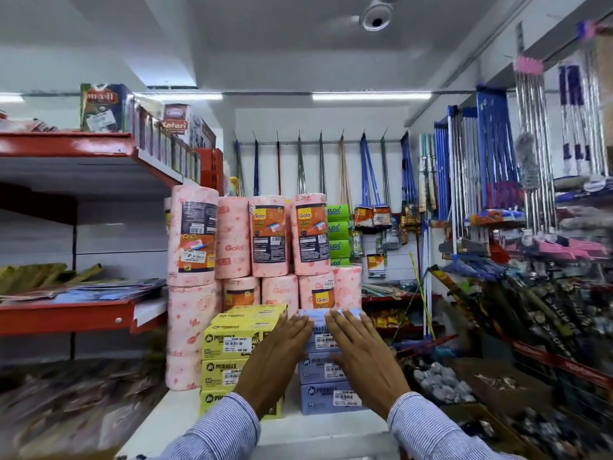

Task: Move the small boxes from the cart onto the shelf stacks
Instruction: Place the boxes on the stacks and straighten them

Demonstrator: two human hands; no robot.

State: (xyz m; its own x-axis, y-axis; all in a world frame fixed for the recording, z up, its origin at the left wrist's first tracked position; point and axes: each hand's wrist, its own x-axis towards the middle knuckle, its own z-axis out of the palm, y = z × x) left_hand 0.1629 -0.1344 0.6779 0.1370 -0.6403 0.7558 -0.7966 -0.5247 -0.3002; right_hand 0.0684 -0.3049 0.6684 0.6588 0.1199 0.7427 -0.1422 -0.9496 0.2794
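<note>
Blue box stack [323,376] under both flat, open-fingered hands: left [277,356], right [360,353].

2 flat hands [275,356] [361,353], blue box stack [326,376], seemingly touching

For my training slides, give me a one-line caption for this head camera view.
Both hands press flat on the blue box stack beside the yellow boxes.

At the lower centre of the frame, three yellow Miracle boxes [232,345] stand in one stack and three blue Miracle boxes [326,370] in another. Two hands show, the left hand [275,356] and the right hand [363,356]. Four green Selox packs [338,232] are stacked right of centre.
</note>
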